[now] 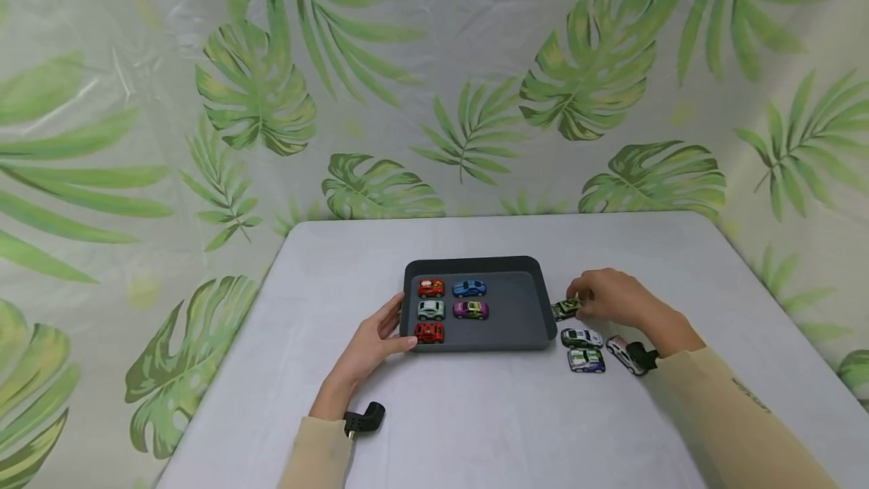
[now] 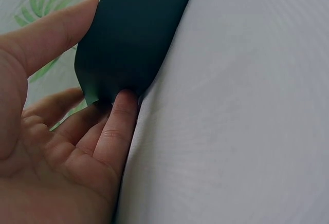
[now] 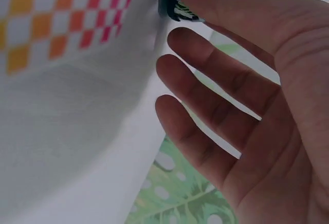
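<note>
A dark grey tray [image 1: 512, 315] lies on the table with several small toy cars in its left half. Among them are a blue car [image 1: 469, 289], a purple car [image 1: 471, 310] and a pale green car [image 1: 431, 310]. My left hand [image 1: 370, 342] grips the tray's left end, thumb at the front corner; the tray wall [image 2: 133, 34] sits between thumb and fingers in the left wrist view. Just beyond the tray's right side, my right hand [image 1: 614, 296] pinches a green-and-black toy car [image 1: 566, 309]. Only part of that car [image 3: 185, 11] shows in the right wrist view.
Right of the tray, below my right hand, lie two white-and-green toy cars [image 1: 581, 338] and a white-and-red one [image 1: 626, 355] near the right wrist camera. A leaf-patterned curtain [image 1: 475, 81] hangs behind the white table [image 1: 475, 421].
</note>
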### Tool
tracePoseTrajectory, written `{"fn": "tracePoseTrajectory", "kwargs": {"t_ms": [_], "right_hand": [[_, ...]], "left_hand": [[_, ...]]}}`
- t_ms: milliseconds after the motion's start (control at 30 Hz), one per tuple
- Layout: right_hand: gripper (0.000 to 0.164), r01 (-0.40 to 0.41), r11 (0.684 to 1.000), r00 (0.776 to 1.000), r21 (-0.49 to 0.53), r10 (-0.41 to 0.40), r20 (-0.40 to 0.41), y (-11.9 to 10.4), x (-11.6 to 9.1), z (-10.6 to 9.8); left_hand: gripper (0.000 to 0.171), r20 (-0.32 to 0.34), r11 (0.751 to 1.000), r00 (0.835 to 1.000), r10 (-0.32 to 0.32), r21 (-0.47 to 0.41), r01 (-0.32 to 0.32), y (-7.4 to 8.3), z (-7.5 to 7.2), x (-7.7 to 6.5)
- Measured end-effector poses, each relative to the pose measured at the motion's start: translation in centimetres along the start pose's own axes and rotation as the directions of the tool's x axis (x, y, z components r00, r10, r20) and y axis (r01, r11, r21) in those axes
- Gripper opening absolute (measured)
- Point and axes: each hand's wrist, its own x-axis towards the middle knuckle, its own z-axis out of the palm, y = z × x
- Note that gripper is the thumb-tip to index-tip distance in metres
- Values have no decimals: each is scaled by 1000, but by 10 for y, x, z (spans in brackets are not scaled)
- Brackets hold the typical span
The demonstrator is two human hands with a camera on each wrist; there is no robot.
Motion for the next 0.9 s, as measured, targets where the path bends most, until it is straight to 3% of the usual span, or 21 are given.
{"fn": "tracePoseTrajectory", "kwargs": {"t_ms": [900], "right_hand": [[24, -13, 989, 986, -148, -12, -167, -22, -27, -40]], "left_hand": [[93, 13, 1000, 1000, 2, -5, -1, 3, 0, -1]]}}
